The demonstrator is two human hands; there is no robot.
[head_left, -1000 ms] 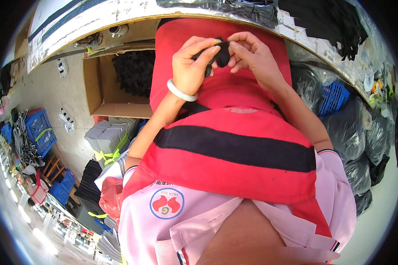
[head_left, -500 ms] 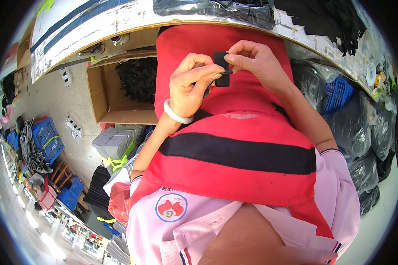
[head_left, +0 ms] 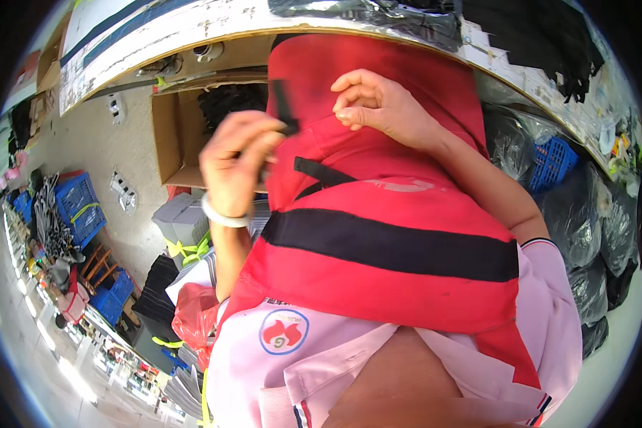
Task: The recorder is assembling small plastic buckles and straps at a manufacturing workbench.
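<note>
My left hand (head_left: 235, 160), with a white bangle at the wrist, is blurred by motion beside the open cardboard box (head_left: 170, 143). Its thumb and fingers pinch a small black strip (head_left: 283, 105), which is smeared too and sticks up from the fingertips over my red apron (head_left: 321, 78). Across the lap, my right hand (head_left: 389, 107) hangs in the air with loosely curled fingers a little apart, and nothing shows in it. A heap of black pieces (head_left: 228, 107) lies inside the box, partly hidden behind my left hand.
A worktable edge (head_left: 321, 30) runs across the top, with black fabric pieces (head_left: 535, 36) on it. Dark plastic bags (head_left: 571, 207) and a blue basket (head_left: 551, 162) stand at the right. Grey stacks (head_left: 182, 217) tied with yellow-green strips sit at my left.
My hands have parted. The left has swung left toward the box with a black strip, while the right has let go and drawn slightly back. The view has shifted a little.
</note>
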